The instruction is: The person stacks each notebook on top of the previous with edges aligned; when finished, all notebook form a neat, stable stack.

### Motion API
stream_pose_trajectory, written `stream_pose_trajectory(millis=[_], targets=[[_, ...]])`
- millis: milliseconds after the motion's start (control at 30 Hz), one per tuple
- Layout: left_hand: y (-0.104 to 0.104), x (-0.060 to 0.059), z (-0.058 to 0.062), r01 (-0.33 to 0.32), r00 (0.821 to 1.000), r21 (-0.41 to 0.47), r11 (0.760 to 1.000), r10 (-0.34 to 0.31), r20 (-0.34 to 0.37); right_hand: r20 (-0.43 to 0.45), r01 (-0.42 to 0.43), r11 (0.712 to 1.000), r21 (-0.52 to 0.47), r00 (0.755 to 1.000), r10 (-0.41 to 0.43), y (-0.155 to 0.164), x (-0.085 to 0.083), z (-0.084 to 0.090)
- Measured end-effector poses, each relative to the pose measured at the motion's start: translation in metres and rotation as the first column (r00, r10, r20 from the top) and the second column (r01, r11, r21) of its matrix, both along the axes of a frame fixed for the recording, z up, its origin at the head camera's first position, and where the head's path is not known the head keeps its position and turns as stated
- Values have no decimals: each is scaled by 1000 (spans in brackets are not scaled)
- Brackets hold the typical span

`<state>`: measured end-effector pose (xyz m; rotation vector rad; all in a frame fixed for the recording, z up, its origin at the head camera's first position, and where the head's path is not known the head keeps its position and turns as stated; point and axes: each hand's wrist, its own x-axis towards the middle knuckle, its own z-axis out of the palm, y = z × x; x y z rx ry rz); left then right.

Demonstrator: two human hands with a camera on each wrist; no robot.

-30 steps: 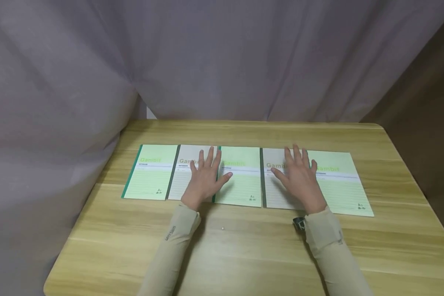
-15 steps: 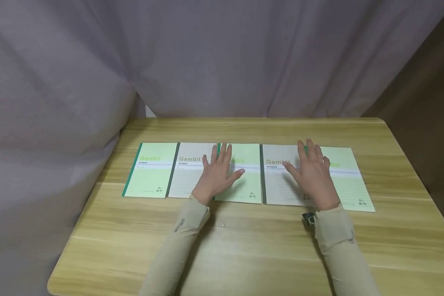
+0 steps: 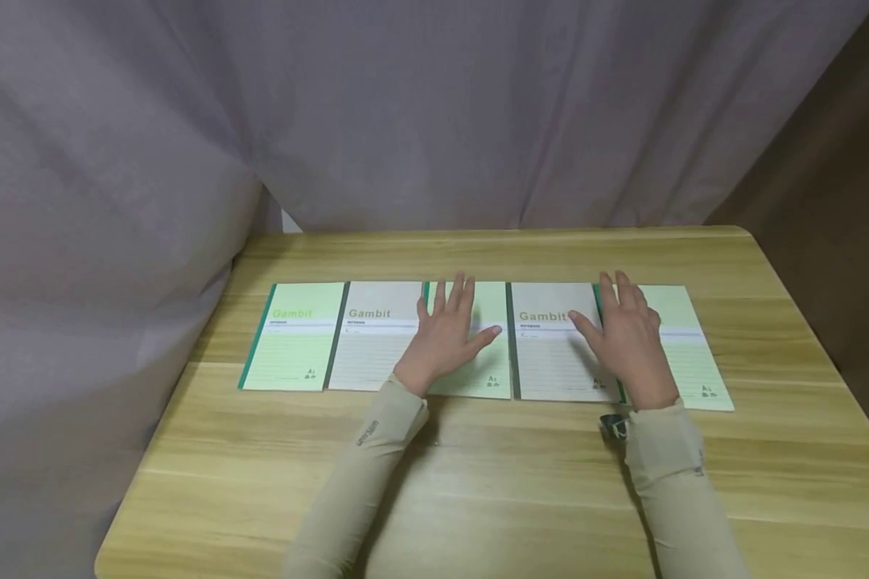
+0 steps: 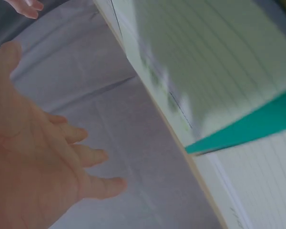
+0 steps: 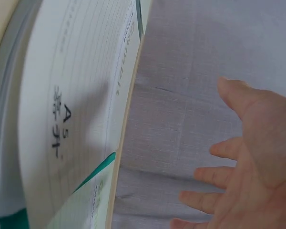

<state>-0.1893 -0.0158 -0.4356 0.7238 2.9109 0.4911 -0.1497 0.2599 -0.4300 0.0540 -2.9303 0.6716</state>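
Observation:
Several "Gambit" notebooks lie side by side in a row, light green covers alternating with pale grey ones. My left hand (image 3: pixel 445 342), fingers spread, hovers over the middle green notebook (image 3: pixel 488 362) and the right edge of the grey notebook (image 3: pixel 372 346) beside it. In the left wrist view a gap separates the palm (image 4: pixel 43 152) from the notebooks. My right hand (image 3: pixel 630 346) is held, fingers extended, above the seam between the second grey notebook (image 3: pixel 550 362) and the rightmost green notebook (image 3: pixel 688 362). Its palm (image 5: pixel 262 157) stays off the covers in the right wrist view.
The leftmost green notebook (image 3: pixel 293 346) ends the row on the left. Wood-grain table (image 3: pixel 507 498) extends in front of the row. A grey curtain (image 3: pixel 405 121) hangs behind the table and down its left side. A dark band (image 3: pixel 613 427) shows at the right wrist.
Both hands have drifted to the right above the row: the left from the first grey notebook to the middle green, the right towards the rightmost green. The notebooks have stayed in place.

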Motion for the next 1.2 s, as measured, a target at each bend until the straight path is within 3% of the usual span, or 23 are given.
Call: stream_pose_trajectory(millis=[200, 600, 1200], targets=[[11, 0, 4, 15, 1000, 32, 999, -15, 12, 6, 11, 1000, -14, 1000, -11, 4, 1, 1], [26, -3, 15, -17, 999, 102, 995, 12, 48, 39, 49, 994, -93, 998, -46, 33, 6, 12], [56, 5, 6, 49, 994, 194, 980, -67, 88, 95, 146, 976, -164, 987, -132, 72, 16, 15]])
